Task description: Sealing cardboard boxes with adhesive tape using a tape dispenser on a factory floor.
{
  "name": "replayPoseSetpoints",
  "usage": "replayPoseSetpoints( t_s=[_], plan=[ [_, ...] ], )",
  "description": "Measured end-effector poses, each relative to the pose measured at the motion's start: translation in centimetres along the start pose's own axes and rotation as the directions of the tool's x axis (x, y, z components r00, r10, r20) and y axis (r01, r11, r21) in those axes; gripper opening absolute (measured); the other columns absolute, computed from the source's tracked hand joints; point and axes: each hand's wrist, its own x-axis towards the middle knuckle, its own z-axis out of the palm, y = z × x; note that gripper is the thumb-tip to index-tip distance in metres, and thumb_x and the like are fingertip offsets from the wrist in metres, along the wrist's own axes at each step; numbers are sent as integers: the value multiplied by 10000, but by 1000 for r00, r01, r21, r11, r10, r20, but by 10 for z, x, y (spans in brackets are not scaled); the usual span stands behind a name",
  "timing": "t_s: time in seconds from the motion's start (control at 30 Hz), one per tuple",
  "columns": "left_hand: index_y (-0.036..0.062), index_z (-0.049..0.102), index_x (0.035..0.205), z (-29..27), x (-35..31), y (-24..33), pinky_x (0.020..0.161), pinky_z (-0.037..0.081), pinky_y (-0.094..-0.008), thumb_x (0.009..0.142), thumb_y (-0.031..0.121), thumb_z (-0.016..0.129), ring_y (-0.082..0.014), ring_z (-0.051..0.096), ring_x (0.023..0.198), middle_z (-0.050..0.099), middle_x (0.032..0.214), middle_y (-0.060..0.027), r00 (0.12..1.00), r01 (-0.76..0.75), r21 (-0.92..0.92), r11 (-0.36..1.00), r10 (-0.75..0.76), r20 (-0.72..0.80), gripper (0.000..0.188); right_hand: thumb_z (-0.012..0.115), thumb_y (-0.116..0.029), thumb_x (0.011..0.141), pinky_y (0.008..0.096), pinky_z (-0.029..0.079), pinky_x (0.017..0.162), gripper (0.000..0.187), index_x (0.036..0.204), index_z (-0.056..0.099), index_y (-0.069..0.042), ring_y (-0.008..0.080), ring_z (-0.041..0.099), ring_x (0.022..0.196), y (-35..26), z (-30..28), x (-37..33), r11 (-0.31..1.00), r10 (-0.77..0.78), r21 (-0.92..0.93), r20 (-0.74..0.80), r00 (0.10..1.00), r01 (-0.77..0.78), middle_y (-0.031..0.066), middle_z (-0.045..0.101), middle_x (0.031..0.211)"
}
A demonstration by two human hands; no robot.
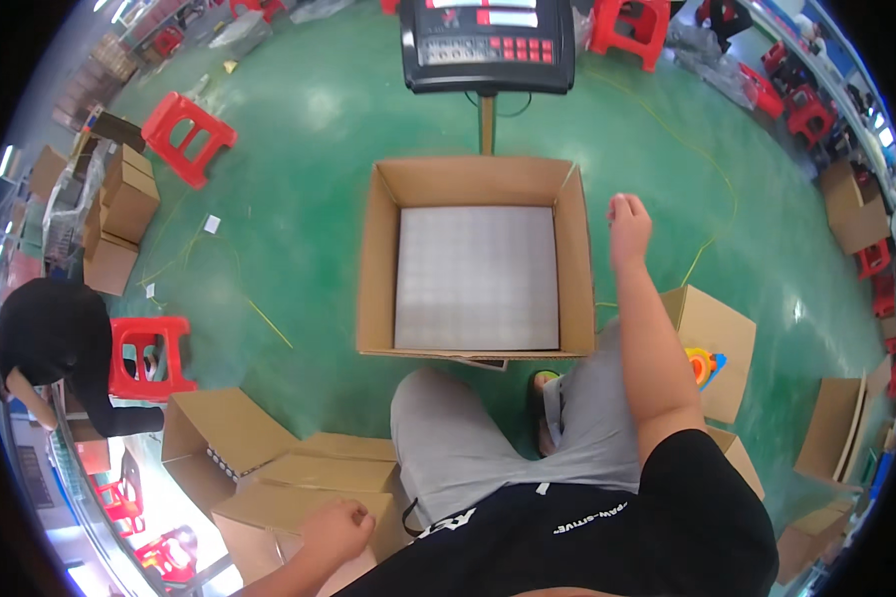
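Observation:
An open cardboard box (375, 289) stands upright in front of me, below the scale display. Inside it lies a flat whitish sheet (478, 279) with a faint grid pattern, covering whatever is beneath. My right hand (629, 231) is raised just outside the box's right side, apart from it, with fingers curled in and nothing visible in them. At the lower left, my left hand (338, 529) hangs over an opened cardboard carton (299, 507); its fingers are loosely curled, with no object showing. Whether that hand touches the carton I cannot tell.
The scale's black display unit (488, 50) rises on a post behind the box. Red stools (189, 139) stand around the green floor. A person in black (55, 338) is at the left. Another open carton (722, 338) with a colourful plastic thing (705, 368) sits by my right leg.

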Motion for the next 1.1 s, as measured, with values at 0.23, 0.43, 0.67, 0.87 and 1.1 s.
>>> replayPoseSetpoints(
  t_s=[0.23,0.43,0.67,0.87,1.1],
  plan=[
    [102,665,974,-2,-3,-17,791,487,-393,756,372,547,-307,624,869,653,908,-137,994,102,-157,982,-96,51,366,559,-198,845,269,409,629,201,852,593,0,105,499,687,-52,-4,16,960,-264,-108,-41,964,259,21,552,735],
    [71,670,933,5,22,-16,780,486,-402,764,358,543,-313,625,858,657,909,-155,984,104,-74,992,-91,153,356,561,-313,849,303,432,676,328,875,595,11,172,545,733,-46,-27,18,973,71,-230,179,981,-29,74,601,783],
    [28,650,905,20,78,-66,725,481,-366,809,327,497,-275,641,762,661,799,-148,919,344,-273,899,-381,-98,350,470,-549,860,392,458,773,632,952,612,60,327,600,828,-50,-33,-2,599,367,-800,317,875,39,181,641,886],
    [7,643,840,13,73,-75,696,481,-337,823,315,489,-200,616,694,639,728,-109,917,395,-417,818,-375,133,344,442,-604,855,391,471,747,691,867,630,60,297,608,770,-68,-39,-12,473,523,-877,354,775,82,159,641,785],
    [24,631,956,22,79,-74,783,458,-368,867,405,471,-256,612,842,649,866,-122,932,341,-436,833,-240,271,423,417,-643,841,364,468,693,687,700,568,13,227,566,645,-68,-25,-33,504,653,-845,508,561,178,118,575,682]
  ],
)
